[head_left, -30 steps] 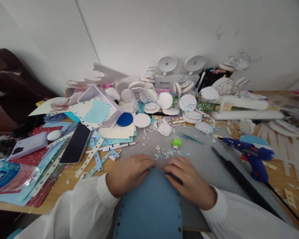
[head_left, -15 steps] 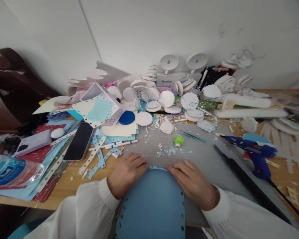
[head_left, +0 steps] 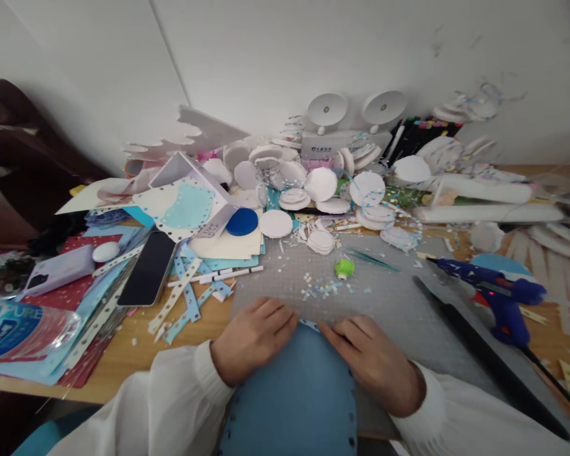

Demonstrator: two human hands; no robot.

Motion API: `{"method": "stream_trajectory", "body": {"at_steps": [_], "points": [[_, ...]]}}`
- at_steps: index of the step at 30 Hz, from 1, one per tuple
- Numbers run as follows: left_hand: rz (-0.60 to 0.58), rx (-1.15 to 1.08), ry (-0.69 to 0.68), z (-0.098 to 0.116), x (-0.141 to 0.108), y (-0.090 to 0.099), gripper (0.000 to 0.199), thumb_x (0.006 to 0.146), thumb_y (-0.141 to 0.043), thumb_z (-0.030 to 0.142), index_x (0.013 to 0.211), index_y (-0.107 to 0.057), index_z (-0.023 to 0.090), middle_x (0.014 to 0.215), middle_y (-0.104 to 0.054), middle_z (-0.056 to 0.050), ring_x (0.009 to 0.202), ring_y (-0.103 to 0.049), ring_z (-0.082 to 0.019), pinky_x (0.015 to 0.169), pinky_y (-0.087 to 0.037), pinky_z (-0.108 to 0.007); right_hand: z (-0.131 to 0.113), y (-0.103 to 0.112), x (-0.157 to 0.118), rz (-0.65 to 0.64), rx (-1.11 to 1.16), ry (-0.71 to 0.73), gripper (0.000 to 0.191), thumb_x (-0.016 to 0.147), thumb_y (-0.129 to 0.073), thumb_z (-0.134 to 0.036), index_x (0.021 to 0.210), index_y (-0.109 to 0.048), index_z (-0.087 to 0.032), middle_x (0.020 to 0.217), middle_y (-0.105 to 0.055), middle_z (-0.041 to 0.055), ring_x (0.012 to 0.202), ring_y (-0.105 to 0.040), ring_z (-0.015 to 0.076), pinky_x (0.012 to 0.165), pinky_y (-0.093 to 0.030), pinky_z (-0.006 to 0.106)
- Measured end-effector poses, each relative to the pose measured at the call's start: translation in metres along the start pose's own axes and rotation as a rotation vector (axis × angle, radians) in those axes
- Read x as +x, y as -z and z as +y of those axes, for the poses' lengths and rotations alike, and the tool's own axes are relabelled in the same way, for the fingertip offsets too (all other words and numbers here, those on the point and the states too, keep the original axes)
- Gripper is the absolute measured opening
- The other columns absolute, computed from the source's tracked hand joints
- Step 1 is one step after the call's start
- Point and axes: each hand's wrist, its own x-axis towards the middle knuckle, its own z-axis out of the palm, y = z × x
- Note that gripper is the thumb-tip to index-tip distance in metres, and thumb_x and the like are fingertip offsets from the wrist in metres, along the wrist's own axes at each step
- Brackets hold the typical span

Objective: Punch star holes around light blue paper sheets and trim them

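Observation:
A blue sheet with a rounded top (head_left: 292,399) lies in front of me, its lower end running out of view. Along its top edge runs a narrow pale strip with dark dots (head_left: 308,324), and dark star-like marks line its sides. My left hand (head_left: 259,339) is closed on the upper left of the edge, fingers bunched and thumb hidden. On the upper right, my right hand (head_left: 373,358) pinches the same edge. A short stretch of strip shows between the fingertips.
Beyond the hands lie a small green item (head_left: 344,268), paper bits (head_left: 323,288) and tweezers (head_left: 373,259). A black-handled knife (head_left: 484,348) and a blue glue gun (head_left: 494,288) lie right. Left are a phone (head_left: 147,269), dotted strips (head_left: 190,294) and a bottle (head_left: 26,329).
My left hand has slid right along the top edge, so less strip shows between the hands. Both hands still hold the blue sheet. The head view has shifted slightly.

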Motion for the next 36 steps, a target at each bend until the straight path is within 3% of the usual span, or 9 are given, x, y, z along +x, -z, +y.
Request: {"method": "stream_trajectory", "body": {"at_steps": [6, 18, 23, 27, 31, 36], "points": [[0.023, -0.017, 0.017, 0.0, -0.001, -0.007, 0.028, 0.097, -0.035, 0.015, 0.096, -0.062, 0.009, 0.078, -0.066, -0.007, 0.076, -0.06, -0.017, 0.067, -0.053, -0.031, 0.002, 0.001, -0.002, -0.002, 0.047, -0.013, 0.038, 0.099, -0.026, -0.015, 0.113, -0.061, -0.006, 0.069, -0.057, 0.0064, 0.064, -0.047, 0.018, 0.055, -0.04, 0.032], [-0.097, -0.044, 0.101, 0.005, -0.002, -0.004, 0.029, 0.097, -0.034, 0.017, 0.099, -0.062, 0.01, 0.087, -0.068, -0.007, 0.081, -0.061, -0.018, 0.07, -0.054, -0.032, -0.003, 0.004, -0.005, -0.094, 0.106, -0.108, 0.042, 0.097, -0.023, -0.014, 0.114, -0.061, -0.006, 0.073, -0.058, 0.0085, 0.066, -0.049, 0.0189, 0.057, -0.043, 0.033], [-0.251, -0.021, 0.169, 0.018, -0.007, 0.002, 0.026, 0.094, -0.041, 0.014, 0.114, -0.057, 0.009, 0.107, -0.065, -0.011, 0.093, -0.06, -0.021, 0.076, -0.053, -0.033, -0.012, 0.012, -0.002, -0.126, 0.133, -0.188, 0.037, 0.095, -0.032, -0.016, 0.117, -0.059, -0.006, 0.079, -0.059, 0.0098, 0.072, -0.052, 0.0207, 0.063, -0.046, 0.035], [-0.352, -0.035, 0.371, 0.038, -0.003, 0.006, 0.047, 0.089, -0.05, 0.023, 0.135, -0.04, 0.019, 0.119, -0.058, -0.01, 0.103, -0.056, -0.026, 0.08, -0.052, -0.039, -0.02, 0.013, 0.0, -0.137, 0.117, -0.25, 0.036, 0.093, -0.04, -0.023, 0.121, -0.058, -0.01, 0.081, -0.059, 0.0088, 0.074, -0.053, 0.021, 0.065, -0.046, 0.036], [-0.327, -0.067, 0.451, 0.052, -0.002, 0.004, 0.055, 0.087, -0.052, 0.041, 0.137, -0.039, 0.021, 0.126, -0.052, -0.013, 0.113, -0.049, -0.032, 0.087, -0.048, -0.045, -0.027, 0.01, 0.003, -0.158, 0.039, -0.282, 0.037, 0.089, -0.043, -0.023, 0.118, -0.061, -0.009, 0.079, -0.059, 0.01, 0.073, -0.053, 0.0228, 0.064, -0.046, 0.037], [-0.267, -0.125, 0.465, 0.055, -0.009, -0.003, 0.056, 0.088, -0.048, 0.042, 0.139, -0.037, 0.02, 0.133, -0.047, -0.015, 0.123, -0.042, -0.033, 0.096, -0.042, -0.048, -0.035, 0.004, 0.005, -0.072, -0.049, -0.314, 0.034, 0.087, -0.043, -0.019, 0.112, -0.065, -0.01, 0.095, -0.065, 0.0144, 0.081, -0.054, 0.0252, 0.069, -0.045, 0.04]]}}
